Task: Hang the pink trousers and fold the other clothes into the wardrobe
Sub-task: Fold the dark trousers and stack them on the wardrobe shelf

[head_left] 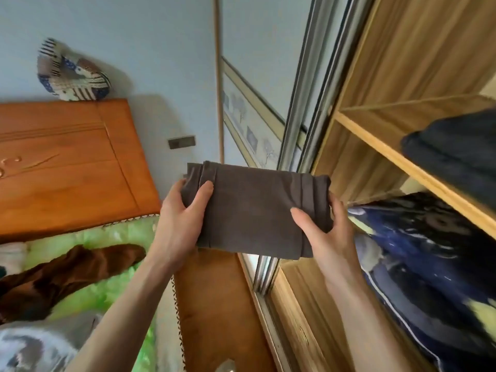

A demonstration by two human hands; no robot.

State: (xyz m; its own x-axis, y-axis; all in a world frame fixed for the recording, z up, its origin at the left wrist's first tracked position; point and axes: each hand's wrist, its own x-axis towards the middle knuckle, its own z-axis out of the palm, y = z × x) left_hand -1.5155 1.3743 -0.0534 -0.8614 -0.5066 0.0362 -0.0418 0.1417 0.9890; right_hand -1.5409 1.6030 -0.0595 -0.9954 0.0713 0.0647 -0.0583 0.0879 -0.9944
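A folded dark grey garment [255,210] is held in the air between the bed and the open wardrobe [402,84]. My left hand [179,218] grips its left end, thumb on top. My right hand [324,232] grips its right end, thumb across the front. The wardrobe's wooden shelf edge [418,170] runs diagonally at the right. A brown garment [69,272] lies loose on the green bedspread [88,234] at lower left. No pink trousers are in view.
A dark folded item [456,154] sits on the upper shelf and a blue patterned quilt [429,264] fills the compartment below. The sliding door's metal track [308,103] stands left of the opening. An orange headboard [67,162] with a patchwork cushion [72,73] is at left.
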